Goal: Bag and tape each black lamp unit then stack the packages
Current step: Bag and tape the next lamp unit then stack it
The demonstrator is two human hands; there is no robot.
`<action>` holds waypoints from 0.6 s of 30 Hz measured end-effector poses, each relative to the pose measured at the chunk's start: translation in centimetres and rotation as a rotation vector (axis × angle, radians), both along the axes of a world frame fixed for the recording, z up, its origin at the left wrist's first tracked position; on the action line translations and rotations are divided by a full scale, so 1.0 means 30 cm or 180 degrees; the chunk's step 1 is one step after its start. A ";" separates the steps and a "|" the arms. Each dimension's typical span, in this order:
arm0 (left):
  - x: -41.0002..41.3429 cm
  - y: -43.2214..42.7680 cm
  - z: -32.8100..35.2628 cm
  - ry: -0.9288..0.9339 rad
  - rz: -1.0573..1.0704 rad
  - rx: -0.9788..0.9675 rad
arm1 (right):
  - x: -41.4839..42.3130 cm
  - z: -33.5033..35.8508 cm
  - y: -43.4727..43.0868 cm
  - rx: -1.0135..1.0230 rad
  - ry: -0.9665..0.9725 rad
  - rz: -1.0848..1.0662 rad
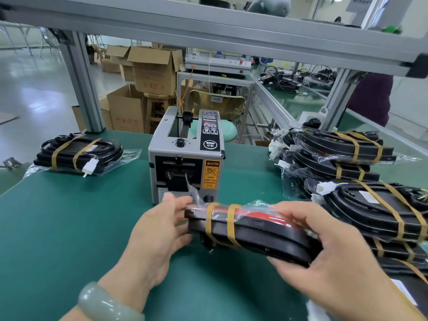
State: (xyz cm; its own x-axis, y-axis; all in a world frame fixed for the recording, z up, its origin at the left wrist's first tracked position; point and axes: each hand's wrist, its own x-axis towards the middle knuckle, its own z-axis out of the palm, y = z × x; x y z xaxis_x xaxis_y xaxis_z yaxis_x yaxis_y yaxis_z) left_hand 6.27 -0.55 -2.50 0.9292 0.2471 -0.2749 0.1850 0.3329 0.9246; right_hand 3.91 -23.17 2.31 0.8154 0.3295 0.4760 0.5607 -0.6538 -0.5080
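I hold a black lamp unit (pixel 252 237) with a red lens, two tan bands and a clear bag over it, just above the green mat. My left hand (pixel 159 230) grips its left end, thumb on top near the bag's edge. My right hand (pixel 324 249) grips its right end, fingers curled over the top. A strip of clear tape (pixel 192 188) hangs from the outlet of the grey tape dispenser (pixel 185 158) right behind the unit. One bagged unit (pixel 78 154) lies at the far left.
A pile of several bagged black lamp units (pixel 361 181) with white connectors fills the right side of the green mat (pixel 69 228). Aluminium frame posts (pixel 81 89) stand at the back. Cardboard boxes (pixel 150 75) and a stool stand behind the bench.
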 end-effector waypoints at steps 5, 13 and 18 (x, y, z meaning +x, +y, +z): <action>0.052 0.069 0.041 -0.0039 0.0691 0.0499 | -0.020 0.135 0.042 -0.1369 -0.0396 -0.0459; 0.125 0.063 0.108 0.0310 0.0553 0.0017 | 0.018 0.137 0.108 -0.1866 -0.0038 -0.0425; 0.146 0.060 0.119 0.0308 0.0647 -0.0100 | 0.009 0.135 0.106 -0.1791 0.0045 -0.0453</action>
